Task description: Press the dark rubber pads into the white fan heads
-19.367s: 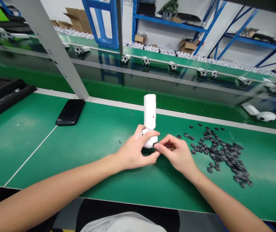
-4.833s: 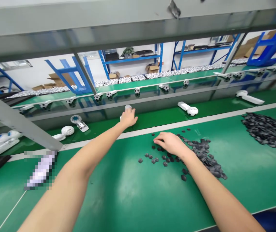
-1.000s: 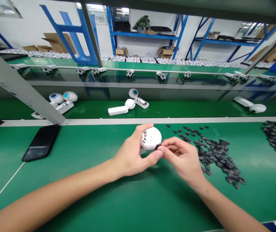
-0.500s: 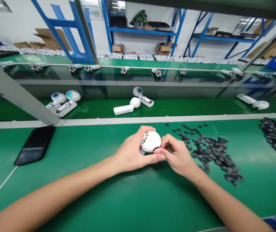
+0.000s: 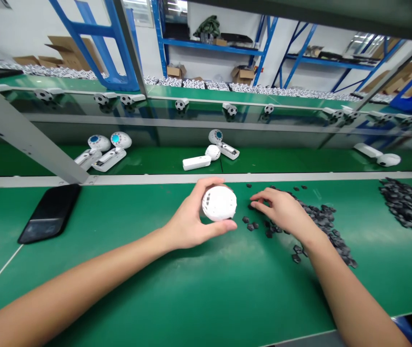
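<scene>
1 vented housing (image 5: 219, 203) in L hand (image 5: 188, 217)

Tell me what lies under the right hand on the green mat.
Small dark grey pieces lie scattered on the green mat around the right hand; what lies directly beneath its palm is covered and cannot be seen.

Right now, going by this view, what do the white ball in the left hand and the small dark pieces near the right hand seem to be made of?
The white round housing in the left hand looks like moulded plastic: an even, smooth, satin white surface with cleanly formed small slots. The small dark pieces near the right hand look matte grey-black, perhaps rubber or plastic; they are too small to tell which.
</scene>
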`<state>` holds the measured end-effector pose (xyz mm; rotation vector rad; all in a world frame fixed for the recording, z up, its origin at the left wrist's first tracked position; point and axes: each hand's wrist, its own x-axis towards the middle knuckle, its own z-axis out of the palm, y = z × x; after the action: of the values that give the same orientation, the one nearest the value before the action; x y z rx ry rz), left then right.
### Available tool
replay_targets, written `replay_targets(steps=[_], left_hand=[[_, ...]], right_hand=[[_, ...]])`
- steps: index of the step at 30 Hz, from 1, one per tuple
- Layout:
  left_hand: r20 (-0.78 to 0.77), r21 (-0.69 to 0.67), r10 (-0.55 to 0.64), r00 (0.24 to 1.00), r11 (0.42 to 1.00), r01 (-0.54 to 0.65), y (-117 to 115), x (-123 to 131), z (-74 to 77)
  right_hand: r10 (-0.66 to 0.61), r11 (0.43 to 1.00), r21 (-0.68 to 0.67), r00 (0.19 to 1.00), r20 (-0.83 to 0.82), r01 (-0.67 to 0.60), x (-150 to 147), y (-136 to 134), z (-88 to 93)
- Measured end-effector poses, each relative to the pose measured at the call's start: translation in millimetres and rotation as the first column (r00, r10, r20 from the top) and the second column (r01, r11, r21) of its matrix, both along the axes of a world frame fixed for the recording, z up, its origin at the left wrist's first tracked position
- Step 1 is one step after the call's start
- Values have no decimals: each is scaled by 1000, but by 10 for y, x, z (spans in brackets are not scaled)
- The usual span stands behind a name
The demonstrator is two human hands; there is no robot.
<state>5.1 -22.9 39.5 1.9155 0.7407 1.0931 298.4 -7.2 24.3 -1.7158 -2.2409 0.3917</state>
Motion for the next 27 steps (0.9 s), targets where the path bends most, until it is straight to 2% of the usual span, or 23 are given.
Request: replay_targets(steps=[4,6,9,13,18,22,27], left_hand=[[-88,295,-89,992,949,111,58,53,-176],[-134,389,-7,991,919,59,69,62,-277],[-241,473,187,952,879,-53,36,51,-373],[-343,423,284,895,898,-123,-47,36,-384],[-336,265,325,884,933,-242,-108,49,-387],[-291,185,357,888,931,-313,-101,61,-409],[-351,152,309,884,950,-272,-98,70,-408]], right_hand=[[8,1000,-24,1000,23,-7,32,27,-58],[43,998,-48,999,-24,-44,18,36,-76],[78,992,-82,980,-182,-95,-51,11,-56],[38,985,-136,909,-415,-104,-182,-87,36],[-74,968,-234,776,-626,-96,-285,-262,188],[-44,970,-204,733,-679,-131,-397,-417,250],[17,989,-94,728,-686,-111,-610,-495,159]])
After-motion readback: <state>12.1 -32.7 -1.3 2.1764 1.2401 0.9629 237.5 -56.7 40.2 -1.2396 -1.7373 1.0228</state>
